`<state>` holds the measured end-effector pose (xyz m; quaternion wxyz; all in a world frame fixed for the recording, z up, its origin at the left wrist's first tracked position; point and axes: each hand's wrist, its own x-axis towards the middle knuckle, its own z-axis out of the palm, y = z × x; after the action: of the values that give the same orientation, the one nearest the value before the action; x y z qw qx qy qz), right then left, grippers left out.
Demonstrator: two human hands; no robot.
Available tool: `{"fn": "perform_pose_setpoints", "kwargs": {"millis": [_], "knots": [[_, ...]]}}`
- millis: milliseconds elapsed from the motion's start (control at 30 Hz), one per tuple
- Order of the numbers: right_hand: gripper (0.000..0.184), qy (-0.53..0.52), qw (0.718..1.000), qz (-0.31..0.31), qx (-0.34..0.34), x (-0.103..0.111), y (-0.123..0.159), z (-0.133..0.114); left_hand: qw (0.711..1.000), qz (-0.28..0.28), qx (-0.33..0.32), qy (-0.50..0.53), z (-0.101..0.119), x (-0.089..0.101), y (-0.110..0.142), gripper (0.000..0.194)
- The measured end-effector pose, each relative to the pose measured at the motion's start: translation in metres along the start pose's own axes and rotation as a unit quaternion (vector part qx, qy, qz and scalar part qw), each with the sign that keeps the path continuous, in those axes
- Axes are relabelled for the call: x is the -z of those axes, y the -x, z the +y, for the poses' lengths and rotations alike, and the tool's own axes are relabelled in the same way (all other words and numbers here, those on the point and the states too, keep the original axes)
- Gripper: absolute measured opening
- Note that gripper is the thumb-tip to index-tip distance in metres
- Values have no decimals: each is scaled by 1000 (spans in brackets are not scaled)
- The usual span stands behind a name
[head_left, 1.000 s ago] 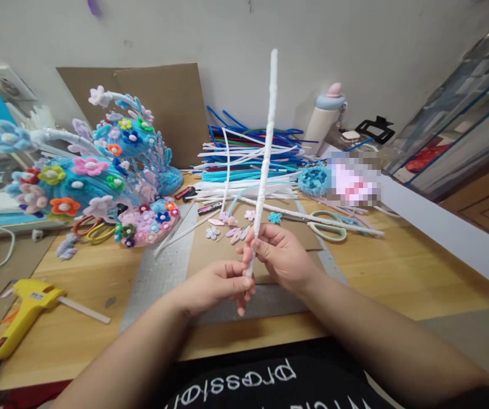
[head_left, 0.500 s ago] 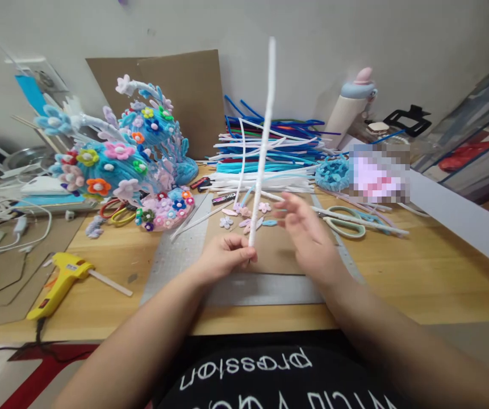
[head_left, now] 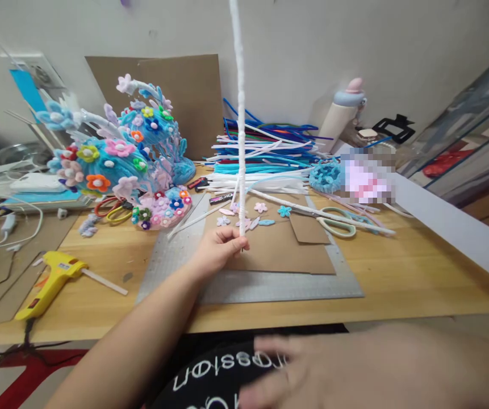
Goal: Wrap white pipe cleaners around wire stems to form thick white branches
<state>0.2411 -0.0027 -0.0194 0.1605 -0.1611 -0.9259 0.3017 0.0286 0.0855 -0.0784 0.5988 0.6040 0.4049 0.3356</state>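
- Evidently the left grip (head_left: 218,250) was closed, thumb pressed to fingers, around the lower end of the white wrapped rod (head_left: 241,122), which stood nearly upright above the cardboard (head_left: 270,258), its top running out of view.
- Held only at that low end, the rod seemed liable to lean or swivel; a slackened pinch would probably have been the cause.
- Close to the body, the right grip (head_left: 335,366) had its fingers spread (nothing showed in it, as far as the blur let one tell), so it gave the rod no second support.
- Just beyond the left grip, loose petals (head_left: 255,222) and a cyan flower (head_left: 284,211) lay on the cardboard; a dipping rod or a careless sleeve could have scattered them.
- Behind them, the heap of fuzzy stems (head_left: 270,170) might have snagged a rod tilted forward.
- Over at the right, the scissors (head_left: 338,228) were overlapped by a long white stem, and tugging that could have dragged them askew.
- Near the counter's (head_left: 397,272) front edge, the yellow glue gun (head_left: 54,281) might have slid off had its trailing cord (head_left: 28,335) been caught.
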Motion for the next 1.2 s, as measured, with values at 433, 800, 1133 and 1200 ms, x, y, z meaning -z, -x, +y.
{"fn": "perform_pose_setpoints", "kwargs": {"millis": [433, 800, 1133, 1200], "knots": [[26, -259, 960, -105, -1, 38, 15, -18, 1000, 11, 2, -8, 0, 0, 0, 27], [24, -348, 937, -21, 5, 22, 21, 14, 1000, 11, 1, -12, 5, -2, 2, 27], [54, -512, 825, 240, 12, 11, 21, 31, 1000, 12, 2, -12, 4, -2, 2, 24], [47, -442, 892, 93, 23, 12, 16, 18, 1000, 12, 1, -9, 3, -2, 2, 24]]}}
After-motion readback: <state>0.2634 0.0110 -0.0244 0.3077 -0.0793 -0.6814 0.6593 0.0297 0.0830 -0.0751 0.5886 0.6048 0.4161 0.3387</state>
